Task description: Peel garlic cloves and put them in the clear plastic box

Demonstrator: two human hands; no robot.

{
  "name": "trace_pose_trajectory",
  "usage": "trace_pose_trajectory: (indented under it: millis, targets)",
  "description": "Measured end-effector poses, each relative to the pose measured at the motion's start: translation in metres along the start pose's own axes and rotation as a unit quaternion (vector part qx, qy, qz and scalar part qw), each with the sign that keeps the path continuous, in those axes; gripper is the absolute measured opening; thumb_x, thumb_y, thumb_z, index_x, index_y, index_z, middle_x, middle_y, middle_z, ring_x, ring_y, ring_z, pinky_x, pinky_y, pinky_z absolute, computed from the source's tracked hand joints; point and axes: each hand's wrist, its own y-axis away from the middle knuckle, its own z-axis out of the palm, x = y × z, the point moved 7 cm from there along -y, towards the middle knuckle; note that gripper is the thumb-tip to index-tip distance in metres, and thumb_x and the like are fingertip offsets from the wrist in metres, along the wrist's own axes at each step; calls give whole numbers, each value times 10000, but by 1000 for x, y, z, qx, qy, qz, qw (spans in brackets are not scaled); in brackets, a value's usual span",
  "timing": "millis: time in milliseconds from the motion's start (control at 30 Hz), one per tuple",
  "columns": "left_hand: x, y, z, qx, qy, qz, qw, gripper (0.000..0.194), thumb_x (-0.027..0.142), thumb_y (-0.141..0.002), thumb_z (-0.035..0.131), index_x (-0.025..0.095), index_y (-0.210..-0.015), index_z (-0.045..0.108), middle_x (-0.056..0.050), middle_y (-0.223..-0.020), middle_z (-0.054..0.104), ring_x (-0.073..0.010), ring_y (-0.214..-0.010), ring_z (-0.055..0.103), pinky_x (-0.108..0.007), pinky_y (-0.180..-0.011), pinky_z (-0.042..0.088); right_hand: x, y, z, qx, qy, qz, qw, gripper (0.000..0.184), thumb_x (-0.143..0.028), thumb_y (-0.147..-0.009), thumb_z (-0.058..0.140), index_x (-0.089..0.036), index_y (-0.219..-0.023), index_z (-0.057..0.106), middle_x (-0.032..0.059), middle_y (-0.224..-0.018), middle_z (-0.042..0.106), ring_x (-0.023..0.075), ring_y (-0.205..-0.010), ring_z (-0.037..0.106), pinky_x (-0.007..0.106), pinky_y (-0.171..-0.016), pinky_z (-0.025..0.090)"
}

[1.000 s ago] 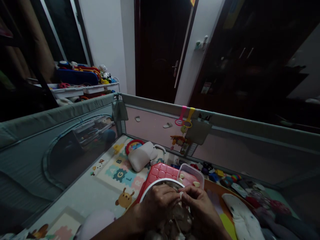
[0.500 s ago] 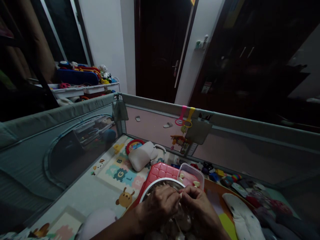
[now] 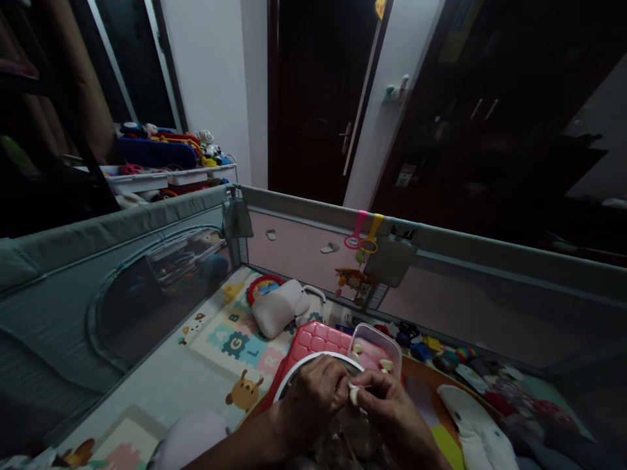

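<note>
My left hand (image 3: 313,398) and my right hand (image 3: 392,411) meet at the bottom of the view over a round metal bowl (image 3: 306,363) with pale papery skins in it. Both hands pinch a small white garlic clove (image 3: 353,393) between their fingertips. Just beyond the bowl stands a clear plastic tub (image 3: 377,346) holding a few peeled cloves. Bowl and tub rest on a red tray (image 3: 313,341).
I sit inside a grey fabric playpen (image 3: 147,215) on an alphabet play mat (image 3: 235,343). A white pillow (image 3: 274,308) lies ahead, small toys (image 3: 431,346) and cloths (image 3: 470,418) to the right. Shelves of toys (image 3: 161,156) and a dark door (image 3: 313,98) lie beyond.
The hands have shifted slightly and the white clove now shows between the fingertips; the view has tilted down a little.
</note>
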Motion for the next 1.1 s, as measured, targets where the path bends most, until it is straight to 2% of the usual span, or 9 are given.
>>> trace_pose_trajectory:
  millis: [133, 267, 333, 467, 567, 667, 833, 933, 1100]
  targets:
    - [-5, 4, 8, 4, -63, 4, 998, 228, 67, -882, 320, 178, -752, 471, -28, -654, 573, -186, -590, 585, -287, -538, 474, 3, 2, -2, 17, 1, 4, 1000, 253, -302, -513, 863, -158, -665, 721, 6, -594, 664, 96, -540, 539, 198, -549, 389]
    - [-24, 6, 9, -12, -139, -55, 989, 230, 9, -824, 363, 184, -717, 468, -28, -642, 556, -191, -573, 577, -287, -529, 463, -5, 6, -1, 0, 10, -2, 1000, 322, -275, -463, 886, -179, -717, 712, -25, -565, 634, 72, -504, 509, 175, -507, 359]
    - [-33, 8, 13, -54, -152, -83, 983, 215, 18, -817, 400, 181, -702, 481, -30, -639, 565, -193, -585, 583, -283, -544, 465, -11, 8, -4, 2, 25, -5, 1000, 330, -275, -460, 887, -178, -719, 706, -27, -557, 627, 75, -502, 505, 176, -501, 358]
    - [-35, 16, 28, -206, -98, -75, 971, 132, 102, -852, 470, 163, -761, 544, -46, -735, 621, -200, -710, 614, -278, -628, 486, -17, 6, -15, 27, 41, -13, 999, 257, -319, -553, 847, -160, -680, 691, 1, -582, 646, 100, -552, 531, 200, -545, 385]
    - [-32, 20, 29, -262, -43, -97, 959, 123, 94, -853, 487, 157, -834, 591, -52, -851, 649, -195, -813, 620, -281, -720, 497, -15, 3, -22, 53, 36, -32, 997, 264, -350, -573, 832, -148, -627, 671, 4, -566, 631, 93, -536, 501, 198, -535, 372]
    - [-28, 14, 23, -251, 36, -111, 961, 201, 41, -827, 495, 158, -919, 629, -54, -920, 670, -178, -860, 628, -264, -768, 499, -11, 0, -24, 76, 38, -38, 996, 284, -366, -556, 835, -146, -583, 658, -7, -528, 607, 85, -509, 471, 191, -510, 352]
    - [-21, 0, 7, -145, 136, -116, 973, 114, 71, -784, 592, 135, -820, 680, -58, -808, 706, -182, -763, 659, -246, -717, 511, -9, 0, -19, 107, 8, -47, 993, 319, -381, -514, 846, -154, -529, 622, -40, -474, 546, 76, -464, 422, 193, -482, 338]
    - [-18, -3, 1, -90, 182, -129, 971, 74, 85, -764, 637, 137, -785, 685, -43, -758, 710, -170, -711, 661, -226, -685, 503, -7, -1, -16, 108, 0, -56, 993, 320, -389, -545, 831, -159, -535, 610, -40, -484, 543, 82, -477, 427, 199, -494, 350]
    - [-17, -5, -3, -38, 223, -134, 965, 95, 108, -799, 610, 146, -825, 694, -44, -789, 726, -170, -732, 676, -218, -688, 496, -5, 0, -16, 119, 20, -62, 991, 321, -404, -558, 822, -150, -556, 625, -33, -510, 555, 87, -497, 450, 198, -503, 357]
